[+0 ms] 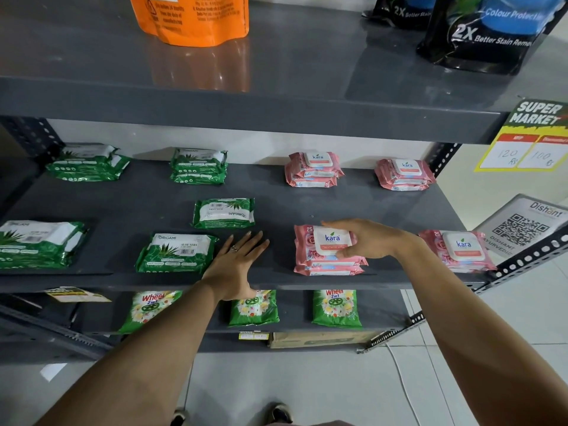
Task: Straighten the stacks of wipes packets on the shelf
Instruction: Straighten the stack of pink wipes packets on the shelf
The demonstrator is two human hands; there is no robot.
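Note:
The middle grey shelf [276,207] holds green Origami and pink Kara wipes packets. My right hand [365,239] grips the top packet of the front pink Kara stack [319,256], thumb on its near side and fingers over its far edge. My left hand [236,265] lies flat on the bare shelf, fingers apart, just right of the front green Origami stack [175,252]. A single green packet [224,212] lies turned sideways behind it. More stacks sit at the back: green [198,166], green [87,162], pink [313,169], pink [404,175]. Another pink stack [458,250] and a green stack [37,242] sit at the front corners.
The shelf above [246,106] carries an orange pouch [190,18] and black detergent pouches [491,32]. Green Wheel detergent bags [336,309] lie on the shelf below. A price sign [525,139] and a QR-code card [522,229] hang at the right post.

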